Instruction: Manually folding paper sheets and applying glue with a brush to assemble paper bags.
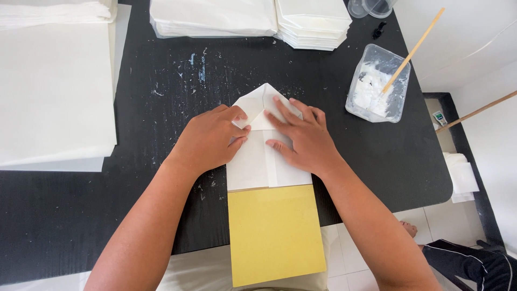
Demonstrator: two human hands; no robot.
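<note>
A white sheet of paper (257, 164), folded to a point at its far end, lies on a yellow rectangular board (274, 234) in the middle of the black table (81, 215). My left hand (212, 139) presses the left fold, its fingers bent over the flap. Flat on the right flap lies my right hand (300, 136), fingers spread toward the centre crease. Both hands touch the paper and neither lifts it.
Stacks of white paper (212, 19) and folded pieces (312, 22) lie at the far edge. A large white sheet pile (54, 91) covers the left. A clear tub of white paste (377, 85) with a wooden stick (414, 49) stands at right. Another person's foot (409, 229) shows on the floor.
</note>
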